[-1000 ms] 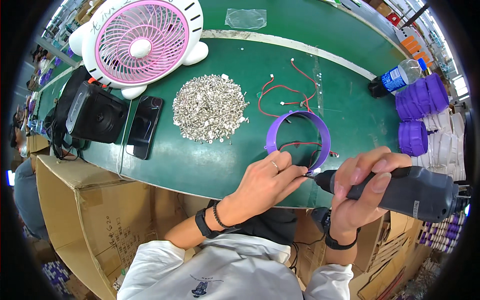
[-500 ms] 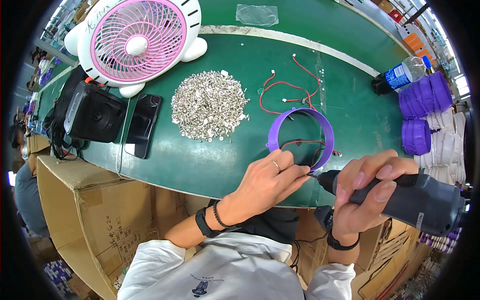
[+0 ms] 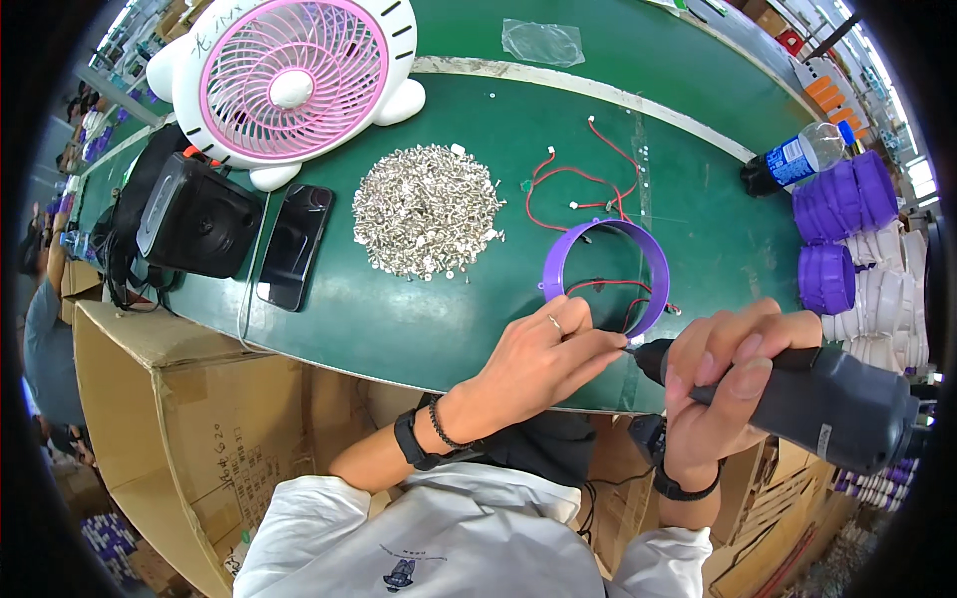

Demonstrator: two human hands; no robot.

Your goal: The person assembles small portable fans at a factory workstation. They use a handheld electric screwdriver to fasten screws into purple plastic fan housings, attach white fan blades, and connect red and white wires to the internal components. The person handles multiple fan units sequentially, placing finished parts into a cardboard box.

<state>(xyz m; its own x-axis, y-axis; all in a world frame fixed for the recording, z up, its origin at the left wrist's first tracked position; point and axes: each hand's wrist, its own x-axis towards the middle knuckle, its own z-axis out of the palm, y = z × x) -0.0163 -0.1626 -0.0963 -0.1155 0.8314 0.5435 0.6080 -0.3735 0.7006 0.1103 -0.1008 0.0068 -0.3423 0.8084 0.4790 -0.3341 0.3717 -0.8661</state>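
My right hand (image 3: 720, 384) grips a dark grey electric screwdriver (image 3: 817, 401) lying almost level, its tip pointing left. My left hand (image 3: 543, 361) pinches something tiny right at that tip, fingers closed; the item itself is too small to see. Just beyond my fingers a purple plastic ring (image 3: 605, 273) lies flat on the green table (image 3: 399, 319), with red wires (image 3: 583, 184) running into it and curling behind it. A heap of small silver screws (image 3: 427, 211) sits to the left of the ring.
A pink and white desk fan (image 3: 289, 80) stands at the back left, with a black pouch (image 3: 194, 214) and a black phone (image 3: 295, 245) beside it. Purple and white stacked parts (image 3: 847, 229) and a plastic bottle (image 3: 797, 159) are at right. An open cardboard box (image 3: 199, 419) sits below the table edge.
The screwdriver and my right hand have shifted slightly left and closer to the left fingertips. The left hand stays at the ring's near edge.
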